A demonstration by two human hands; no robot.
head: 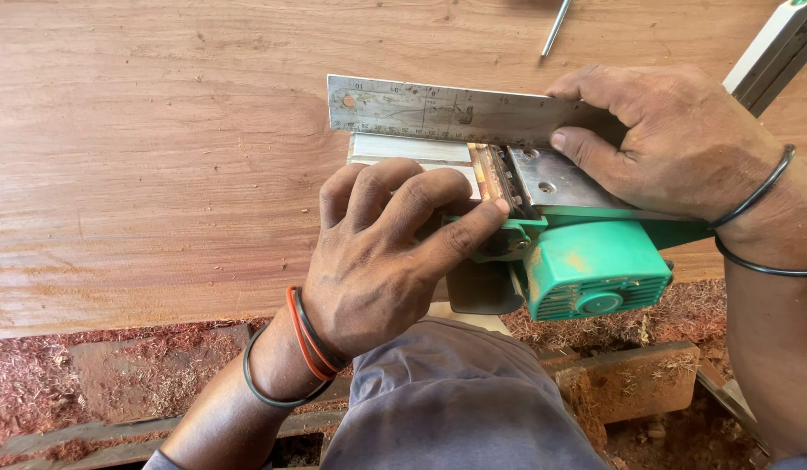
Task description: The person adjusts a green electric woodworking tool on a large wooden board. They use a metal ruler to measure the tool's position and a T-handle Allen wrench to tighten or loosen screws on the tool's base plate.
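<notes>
Pressing down on a steel ruler (438,111), the right hand (682,144) lays its fingers flat and close together along the ruler's right end, with the thumb (586,152) tucked beneath against the metal sole of a green electric planer (586,261). The ruler stands on its edge across the planer's upturned base, its left end reaching past the sole over the wooden board (160,157). The planer lies upside down at the board's near edge, its green motor housing facing the camera.

The left hand (377,261) rests on the planer's front part with its fingers curled and slightly spread; the fingertips touch the pale front shoe just below the ruler, and the thumb stretches right to the area by the cutter slot. Whether it pinches anything under the fingers cannot be told. Red and black bands (308,348) circle the left wrist, and two thin black bands circle the right wrist.

A thin metal rod (555,28) lies on the board well apart from the hands. Reddish sawdust (38,383) covers the ground below, beside the person's grey-clad knee (455,400)
</notes>
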